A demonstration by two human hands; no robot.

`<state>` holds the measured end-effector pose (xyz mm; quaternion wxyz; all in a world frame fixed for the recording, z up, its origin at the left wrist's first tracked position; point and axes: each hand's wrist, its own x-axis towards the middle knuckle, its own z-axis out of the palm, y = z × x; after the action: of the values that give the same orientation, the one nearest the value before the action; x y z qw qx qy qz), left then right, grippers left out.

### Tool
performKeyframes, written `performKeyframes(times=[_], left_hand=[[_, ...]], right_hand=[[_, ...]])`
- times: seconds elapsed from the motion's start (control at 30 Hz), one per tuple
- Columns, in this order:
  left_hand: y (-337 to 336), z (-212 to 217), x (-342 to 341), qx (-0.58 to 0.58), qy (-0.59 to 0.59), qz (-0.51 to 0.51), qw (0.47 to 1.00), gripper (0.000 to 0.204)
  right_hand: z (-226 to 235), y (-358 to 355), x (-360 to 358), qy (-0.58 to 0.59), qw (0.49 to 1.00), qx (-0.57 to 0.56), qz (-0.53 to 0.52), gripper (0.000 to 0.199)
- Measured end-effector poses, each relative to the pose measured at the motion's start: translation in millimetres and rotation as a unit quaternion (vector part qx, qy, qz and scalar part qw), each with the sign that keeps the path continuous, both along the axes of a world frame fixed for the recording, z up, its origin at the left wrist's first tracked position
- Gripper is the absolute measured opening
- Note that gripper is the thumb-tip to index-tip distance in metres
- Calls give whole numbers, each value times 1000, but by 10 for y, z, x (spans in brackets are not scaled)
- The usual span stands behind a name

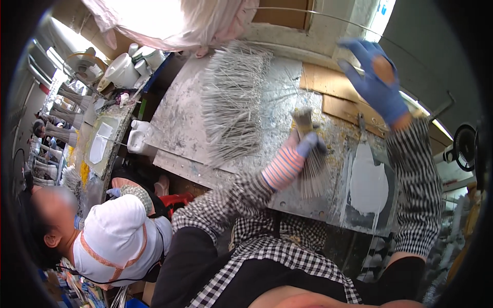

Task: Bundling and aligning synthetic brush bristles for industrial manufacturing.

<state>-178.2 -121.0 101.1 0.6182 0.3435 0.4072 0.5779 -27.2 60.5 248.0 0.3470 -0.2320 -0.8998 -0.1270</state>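
the work looks partway through, as a judgement: one bundle of thin grey strands [314,177] is gathered in the left hand [298,150], while a broad bank of loose strands [233,108] appears left to handle. the left fingers are wrapped around the bundle near its brownish upper end, above the near edge of the surface [179,113], right of its middle. the right hand [377,84] is raised over the far right corner, fingers spread wide and blurred, with nothing seen in them.

the bank spans the surface from its far edge toward its near edge, left of middle. grey paste [367,179] fills the near right corner; cardboard [321,78] lies along the far edge, toward the right. beyond the left edge stand a white jug [138,139] and white bucket [122,71]; a co-worker [115,231] sits there. a black fan [466,148] stands past the right edge.
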Motion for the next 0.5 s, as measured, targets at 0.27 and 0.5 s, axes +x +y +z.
performKeyframes(times=[0.27,0.5], left_hand=[[1303,1016,-1333,387,397,279,784,24],[1999,1104,-2541,239,-387,266,850,18]], right_hand=[[-134,1401,-1118,-153,975,-98,-127,61],[57,774,-1405,65,989,-96,93,18]])
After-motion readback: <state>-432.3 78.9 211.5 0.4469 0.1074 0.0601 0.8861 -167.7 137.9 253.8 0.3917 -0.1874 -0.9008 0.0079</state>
